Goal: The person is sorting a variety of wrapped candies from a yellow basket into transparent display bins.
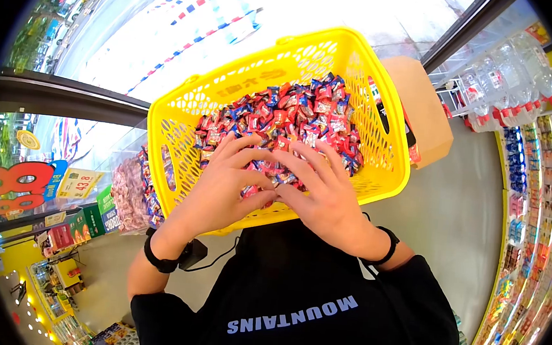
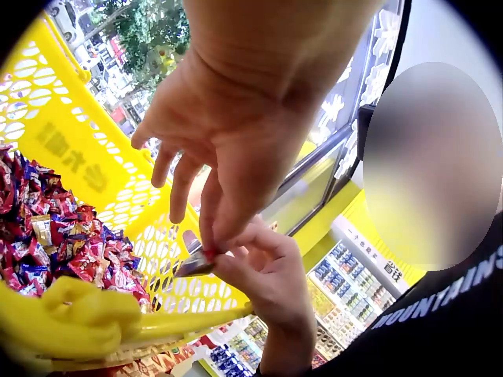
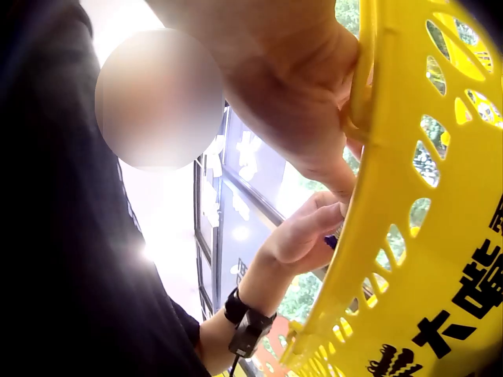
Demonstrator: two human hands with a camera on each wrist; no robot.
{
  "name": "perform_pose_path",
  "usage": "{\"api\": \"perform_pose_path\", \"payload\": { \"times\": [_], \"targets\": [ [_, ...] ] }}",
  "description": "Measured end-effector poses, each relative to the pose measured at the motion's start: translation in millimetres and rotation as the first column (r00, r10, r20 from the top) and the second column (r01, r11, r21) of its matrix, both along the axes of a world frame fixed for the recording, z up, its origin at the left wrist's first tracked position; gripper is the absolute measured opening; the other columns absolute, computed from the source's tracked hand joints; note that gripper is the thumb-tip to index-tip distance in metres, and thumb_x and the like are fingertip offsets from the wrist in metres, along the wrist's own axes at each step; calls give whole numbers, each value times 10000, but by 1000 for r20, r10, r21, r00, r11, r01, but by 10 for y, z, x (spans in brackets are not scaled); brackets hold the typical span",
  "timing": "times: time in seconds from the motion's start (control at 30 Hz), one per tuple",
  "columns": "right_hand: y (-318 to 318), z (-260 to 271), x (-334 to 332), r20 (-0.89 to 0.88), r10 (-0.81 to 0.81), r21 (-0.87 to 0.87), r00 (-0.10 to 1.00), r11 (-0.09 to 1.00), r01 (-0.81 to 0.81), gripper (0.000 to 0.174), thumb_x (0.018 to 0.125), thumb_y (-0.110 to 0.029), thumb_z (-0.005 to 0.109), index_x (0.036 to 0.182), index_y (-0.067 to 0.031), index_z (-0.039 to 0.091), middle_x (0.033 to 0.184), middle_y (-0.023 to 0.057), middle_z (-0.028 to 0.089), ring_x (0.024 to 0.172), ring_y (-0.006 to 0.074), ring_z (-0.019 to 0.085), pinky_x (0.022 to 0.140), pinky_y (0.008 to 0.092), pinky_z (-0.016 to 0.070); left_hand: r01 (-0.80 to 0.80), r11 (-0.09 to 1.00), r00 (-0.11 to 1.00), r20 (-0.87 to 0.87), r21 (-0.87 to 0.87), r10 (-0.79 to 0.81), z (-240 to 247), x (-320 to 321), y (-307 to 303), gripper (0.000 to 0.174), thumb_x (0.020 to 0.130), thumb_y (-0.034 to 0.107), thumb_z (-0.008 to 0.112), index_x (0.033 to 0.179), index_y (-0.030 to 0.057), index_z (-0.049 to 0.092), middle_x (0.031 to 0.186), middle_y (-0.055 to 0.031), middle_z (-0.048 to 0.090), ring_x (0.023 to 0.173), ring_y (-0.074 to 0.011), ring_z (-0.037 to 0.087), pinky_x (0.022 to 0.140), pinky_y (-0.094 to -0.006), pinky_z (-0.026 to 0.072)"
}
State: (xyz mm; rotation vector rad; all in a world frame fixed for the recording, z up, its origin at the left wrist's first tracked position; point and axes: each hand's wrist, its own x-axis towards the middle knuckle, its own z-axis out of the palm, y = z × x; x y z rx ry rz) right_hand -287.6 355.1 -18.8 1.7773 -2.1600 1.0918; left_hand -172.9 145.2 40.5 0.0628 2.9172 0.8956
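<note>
A yellow plastic basket (image 1: 374, 179) with perforated sides holds a heap of small wrapped candies (image 1: 294, 112), mostly red and dark blue. Over its near rim, my left hand (image 1: 213, 184) and right hand (image 1: 332, 206) meet fingertip to fingertip. Between them is one small wrapped candy (image 2: 195, 265), seen in the left wrist view, with thumb and forefinger of each hand pinching it. The other fingers of both hands spread loosely above the heap. From the right wrist side, the basket wall hides much of the fingertips, and a dark blue bit of wrapper (image 3: 331, 241) shows there.
A cardboard box (image 1: 420, 106) stands against the basket's right side. Bottled water packs (image 1: 506, 87) and stocked shelves (image 1: 533, 244) line the right. Bagged goods (image 1: 133, 190) and a price sign (image 1: 79, 183) are at left, with a window frame (image 1: 68, 98) behind.
</note>
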Motion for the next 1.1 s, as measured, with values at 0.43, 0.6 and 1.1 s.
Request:
{"api": "perform_pose_path", "payload": {
  "times": [0.43,0.6,1.1],
  "targets": [
    [-103,22,104,-53,124,-190,991,973,-131,157,857,-183,759,941,-53,736,1455,126,641,1418,355,584,1196,600,449,-16,1000,999,29,0,15,62,322,-100,296,913,334,872,1112,132,789,1517,-99,599,1558,-425,393,1324,-675,152],
    [-172,75,160,-60,142,-168,988,974,-150,137,864,-191,760,926,-71,739,1449,118,650,1426,354,582,1199,607,449,-52,998,998,-39,41,54,-11,458,-137,249,914,311,864,1065,129,787,1464,-89,634,1551,-405,415,1326,-666,146],
    [-981,218,944,-162,240,-131,957,956,-262,130,809,-114,851,921,-75,797,1397,80,708,1363,348,642,1102,587,526,-164,977,966,-180,138,187,-161,1576,-873,310,853,354,907,1085,183,794,1528,-49,604,1574,-383,400,1309,-710,154]
  ]
}}
